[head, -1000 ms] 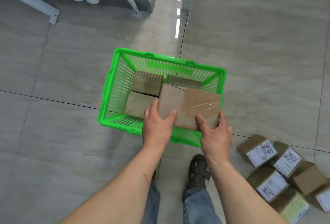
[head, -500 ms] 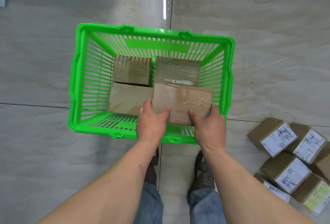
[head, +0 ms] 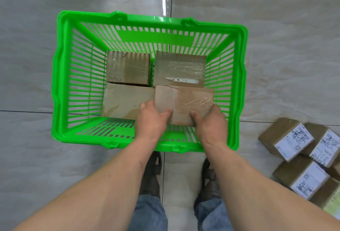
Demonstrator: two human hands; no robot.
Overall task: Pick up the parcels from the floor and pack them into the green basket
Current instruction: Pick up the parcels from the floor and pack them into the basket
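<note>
Bright green basket (head: 60,76), slatted plastic, smooth with a slight sheen along the rim. Inside, cardboard parcels: the box in hand (head: 184,102) is matt brown card with a strip of clear glossy tape catching the light. The far right box (head: 180,67) is wrapped in shiny tape too. Floor (head: 285,56) is polished stone-look tile, glossy, mirroring a ceiling light. Beside the basket, loose parcels (head: 287,137) in dull brown card carry white paper labels. Faded blue denim on the jeans (head: 149,212).

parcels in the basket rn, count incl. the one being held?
4 in the green basket: far-left parcel, far-right parcel, near-left parcel, and the held parcel near-right in both hands. Lower layers may be hidden.
</note>
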